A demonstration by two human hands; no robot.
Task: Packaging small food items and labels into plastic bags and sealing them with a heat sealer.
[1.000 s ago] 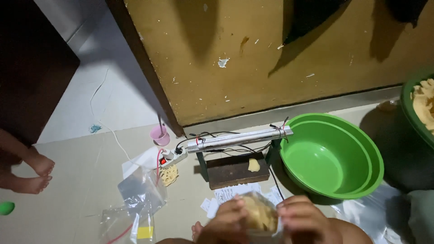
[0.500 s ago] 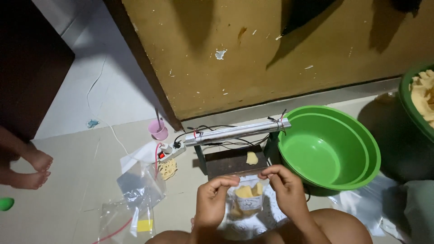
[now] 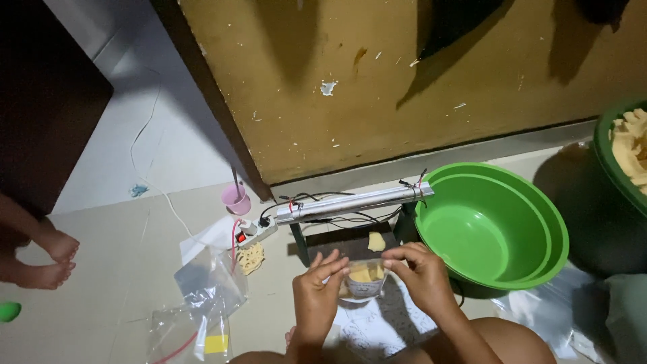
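Observation:
My left hand [image 3: 315,291] and my right hand [image 3: 419,275] hold between them a small clear plastic bag of yellow crackers [image 3: 364,278], each hand pinching one top corner. The bag sits just in front of a home-made sealer: a silver metal bar [image 3: 350,203] with wires on dark green legs over a dark wooden base [image 3: 340,240]. A single yellow cracker [image 3: 376,241] lies on that base.
An empty green basin [image 3: 495,226] stands right of the sealer; another green tub of crackers [image 3: 628,156] is at the far right. A white power strip [image 3: 258,231], pink cup [image 3: 236,199], loose cracker [image 3: 250,256] and clear plastic bags [image 3: 202,296] lie left. Another person's feet [image 3: 47,259] are at far left.
Both hands have moved the cracker bag up and forward, from low near my lap to right in front of the sealer bar, now gripping it by its top corners.

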